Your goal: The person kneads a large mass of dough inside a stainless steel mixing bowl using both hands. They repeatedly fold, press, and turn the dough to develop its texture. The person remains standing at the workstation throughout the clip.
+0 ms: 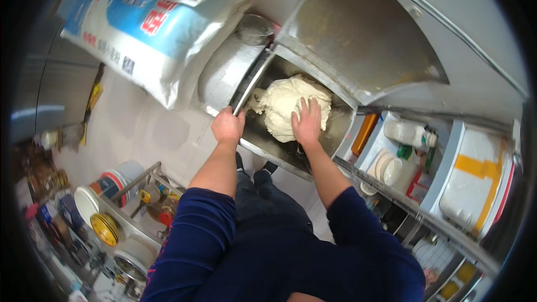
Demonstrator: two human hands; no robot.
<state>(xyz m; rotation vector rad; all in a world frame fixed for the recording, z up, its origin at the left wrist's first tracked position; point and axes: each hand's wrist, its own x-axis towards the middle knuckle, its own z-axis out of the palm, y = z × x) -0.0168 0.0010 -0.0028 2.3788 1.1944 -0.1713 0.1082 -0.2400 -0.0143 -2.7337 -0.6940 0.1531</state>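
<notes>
A large mass of pale dough (279, 111) sits in a rectangular stainless steel tub (275, 157), with a ragged flap at its left side. My left hand (228, 125) is curled around the tub's left rim near the front corner. The palm side of my right hand (308, 125) lies on the right part of the dough, fingers spread. Behind the tub stands its raised metal lid (369, 29), stained with yellowish smears. Whatever lies under the dough is hidden.
White and blue printed sacks (151, 42) are piled at the upper left. Beside the tub is a metal surface (224, 73) with a round metal bowl (255, 29). At right, a rack (388, 188) carries bins, a bottle (405, 132) and a taped white foam box (470, 176). A cluttered shelf (138, 222) stands lower left.
</notes>
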